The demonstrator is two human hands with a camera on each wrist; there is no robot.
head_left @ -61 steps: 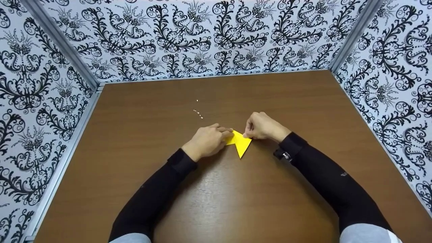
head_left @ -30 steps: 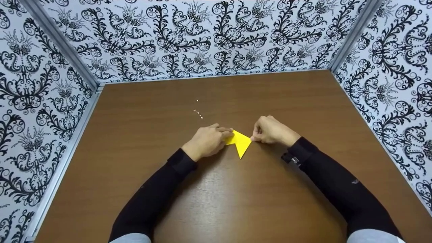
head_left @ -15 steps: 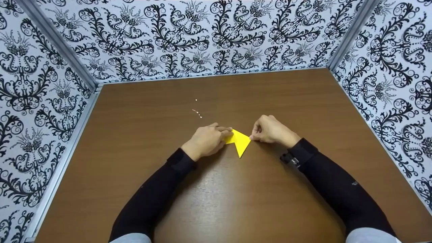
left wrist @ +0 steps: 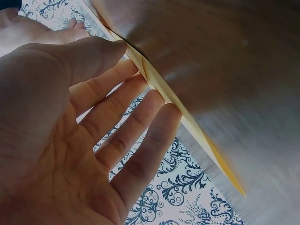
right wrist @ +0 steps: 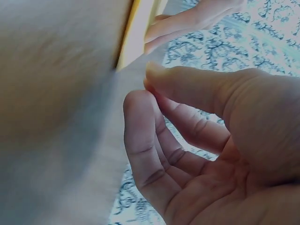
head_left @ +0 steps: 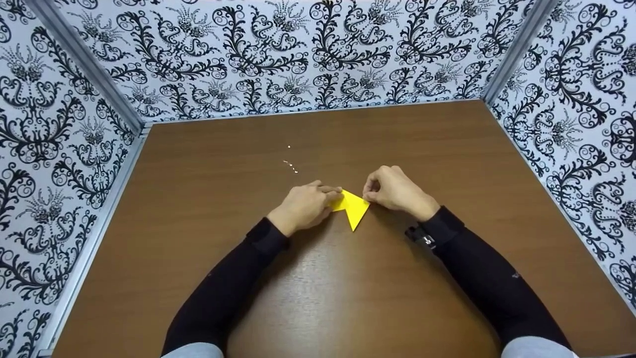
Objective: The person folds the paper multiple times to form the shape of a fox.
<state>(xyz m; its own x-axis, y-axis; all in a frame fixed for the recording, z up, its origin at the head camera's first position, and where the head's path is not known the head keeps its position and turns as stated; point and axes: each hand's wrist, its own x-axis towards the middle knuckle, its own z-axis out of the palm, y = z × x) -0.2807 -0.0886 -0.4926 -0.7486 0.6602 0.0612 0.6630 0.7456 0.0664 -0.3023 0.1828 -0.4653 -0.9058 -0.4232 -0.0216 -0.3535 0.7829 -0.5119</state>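
A small folded yellow paper [head_left: 356,210] lies on the table in the head view, with one point toward the person and another toward the right. My left hand [head_left: 304,208] rests on its left part and hides that end. In the left wrist view the fairly straight fingers [left wrist: 157,126] touch the paper [left wrist: 171,96] along its edge, and the thumb tip is also at it. My right hand [head_left: 395,189] is curled at the paper's right corner. In the right wrist view its thumb and index fingertip come close together with nothing between them, beside the paper's end [right wrist: 136,40].
The brown wooden table [head_left: 318,288] extends around the hands. Several tiny white specks [head_left: 291,166] lie beyond the left hand. Walls [head_left: 268,59] with black scroll patterns on white enclose the table at the back and both sides.
Over the last two seconds my right hand slid out to the paper's right corner, then came back slightly up and left along its upper edge. The left hand and paper stay in place.
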